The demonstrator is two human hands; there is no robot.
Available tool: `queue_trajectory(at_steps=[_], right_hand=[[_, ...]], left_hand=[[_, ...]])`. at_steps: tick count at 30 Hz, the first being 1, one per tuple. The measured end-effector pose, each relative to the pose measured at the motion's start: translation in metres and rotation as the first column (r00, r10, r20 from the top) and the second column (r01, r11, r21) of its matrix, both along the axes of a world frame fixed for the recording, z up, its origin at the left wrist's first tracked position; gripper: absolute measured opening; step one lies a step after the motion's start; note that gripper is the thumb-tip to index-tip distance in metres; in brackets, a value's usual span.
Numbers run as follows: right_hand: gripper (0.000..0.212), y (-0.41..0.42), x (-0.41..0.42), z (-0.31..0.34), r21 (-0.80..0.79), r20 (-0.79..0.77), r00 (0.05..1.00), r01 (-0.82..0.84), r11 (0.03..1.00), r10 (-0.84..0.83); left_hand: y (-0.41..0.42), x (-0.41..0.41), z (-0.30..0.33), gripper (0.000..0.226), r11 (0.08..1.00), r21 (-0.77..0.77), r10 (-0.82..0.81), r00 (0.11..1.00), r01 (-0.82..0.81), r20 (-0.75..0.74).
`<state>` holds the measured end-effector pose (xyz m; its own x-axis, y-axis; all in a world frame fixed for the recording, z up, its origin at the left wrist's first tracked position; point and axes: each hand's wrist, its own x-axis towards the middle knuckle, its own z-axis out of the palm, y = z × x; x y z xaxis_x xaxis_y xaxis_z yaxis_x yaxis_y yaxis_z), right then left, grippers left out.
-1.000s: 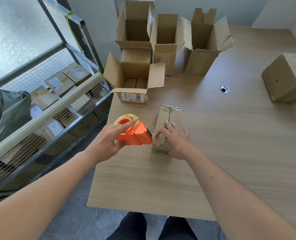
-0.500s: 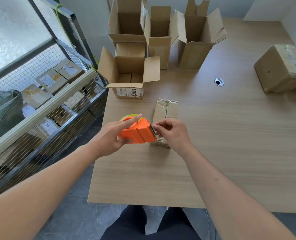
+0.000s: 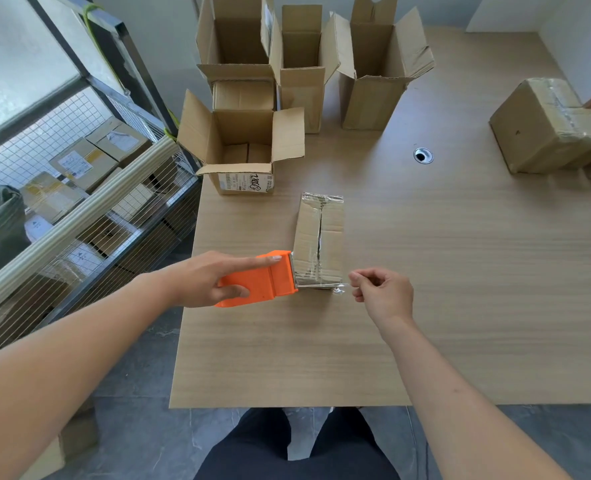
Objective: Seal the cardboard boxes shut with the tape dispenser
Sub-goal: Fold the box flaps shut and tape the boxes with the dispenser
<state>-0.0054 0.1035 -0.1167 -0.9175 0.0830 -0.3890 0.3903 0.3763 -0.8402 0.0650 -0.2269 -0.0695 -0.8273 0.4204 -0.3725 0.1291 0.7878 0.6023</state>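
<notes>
A small closed cardboard box (image 3: 321, 233) lies on the wooden table (image 3: 460, 271), with clear tape over its far end and its top seam showing. My left hand (image 3: 207, 278) grips the orange tape dispenser (image 3: 263, 282) at the box's near left corner, index finger stretched along its top. My right hand (image 3: 380, 292) pinches the free end of a clear tape strip (image 3: 321, 284) pulled rightward from the dispenser across the box's near end.
Several open cardboard boxes (image 3: 242, 143) stand at the table's far left. A taped box (image 3: 546, 126) sits at the far right, near a cable hole (image 3: 423, 155). A wire cage (image 3: 90, 188) of parcels stands left of the table.
My right hand has drawn the tape end rightward away from the dispenser. My left hand has turned the dispenser flat at the box's near corner.
</notes>
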Motion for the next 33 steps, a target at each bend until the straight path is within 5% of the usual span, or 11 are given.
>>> queue_trajectory(at_steps=[10, 18, 22, 24, 28, 31, 33], right_hand=[[0.014, -0.003, 0.005, -0.018, -0.043, 0.062, 0.996, 0.070, 0.997, -0.067], [0.006, 0.001, -0.006, -0.031, -0.072, 0.179, 0.983, -0.018, 0.997, 0.031], [0.033, 0.005, -0.014, -0.044, -0.079, 0.253, 0.963, -0.077, 0.994, 0.094], [0.052, 0.008, -0.018, -0.049, 0.025, 0.199, 0.970, -0.148, 0.989, 0.140], [0.031, 0.010, -0.019, -0.036, 0.115, -0.065, 0.958, -0.271, 0.956, 0.279], [0.026, -0.005, -0.017, -0.023, 0.184, -0.270, 0.806, -0.493, 0.850, 0.526], [0.025, -0.016, -0.016, -0.028, 0.346, -0.262, 0.668, -0.609, 0.714, 0.697]], left_hand=[[-0.007, -0.025, -0.011, 0.079, 0.992, -0.102, -0.071, 0.996, 0.077, 0.062], [-0.006, -0.047, -0.013, 0.079, 0.982, -0.148, -0.106, 0.989, 0.121, 0.106], [-0.006, -0.058, -0.012, 0.080, 0.975, -0.166, -0.124, 0.984, 0.145, 0.129], [-0.006, -0.061, -0.012, 0.079, 0.971, -0.186, -0.127, 0.981, 0.153, 0.145], [-0.005, -0.062, -0.011, 0.080, 0.972, -0.183, -0.113, 0.979, 0.144, 0.169], [0.002, -0.063, -0.010, 0.081, 0.977, -0.162, -0.113, 0.980, 0.139, 0.164], [0.007, -0.064, -0.010, 0.081, 0.980, -0.154, -0.102, 0.982, 0.127, 0.162]])
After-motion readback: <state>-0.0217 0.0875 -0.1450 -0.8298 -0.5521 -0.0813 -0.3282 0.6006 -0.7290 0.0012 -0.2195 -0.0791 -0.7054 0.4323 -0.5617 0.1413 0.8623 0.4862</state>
